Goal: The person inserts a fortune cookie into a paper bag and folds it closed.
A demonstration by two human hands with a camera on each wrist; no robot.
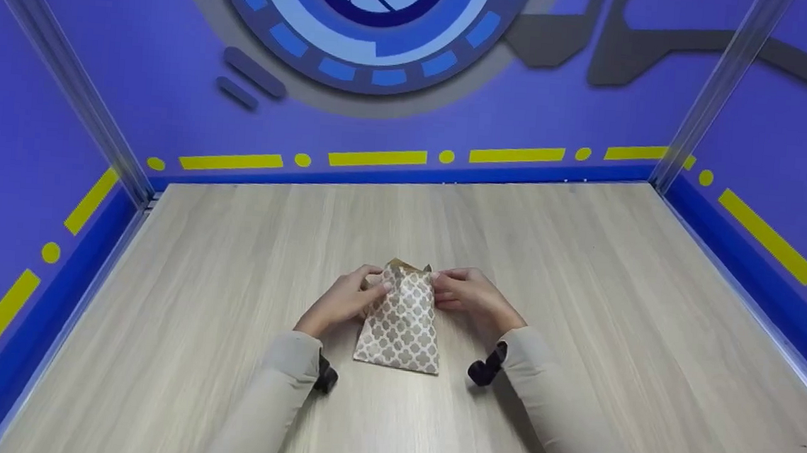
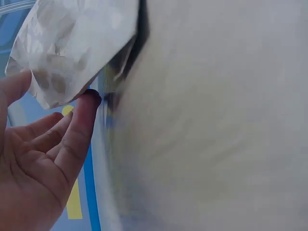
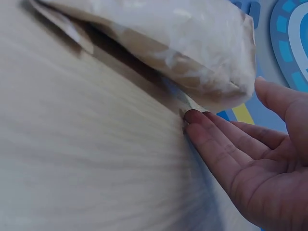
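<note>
A small paper bag [image 1: 400, 326] with a tan and white lattice pattern lies with its flat base toward the person, its brown inside showing at the far, open end. My left hand [image 1: 347, 298] holds the bag's upper left edge, thumb on the patterned face and fingers behind. In the left wrist view, the thumb and index finger take the creased corner of the bag [image 2: 72, 43] between them. On the opposite side, my right hand [image 1: 473, 295] holds the upper right edge. The right wrist view has its thumb at the bag's end [image 3: 192, 53] and its fingertips along the underside.
The bag is on a light wood-grain table [image 1: 245, 258]. Blue-purple panels [image 1: 137, 73] with yellow dashes enclose the back and both sides, joined by metal corner posts [image 1: 719, 85]. Small black devices [image 1: 486, 367] are strapped at both wrists.
</note>
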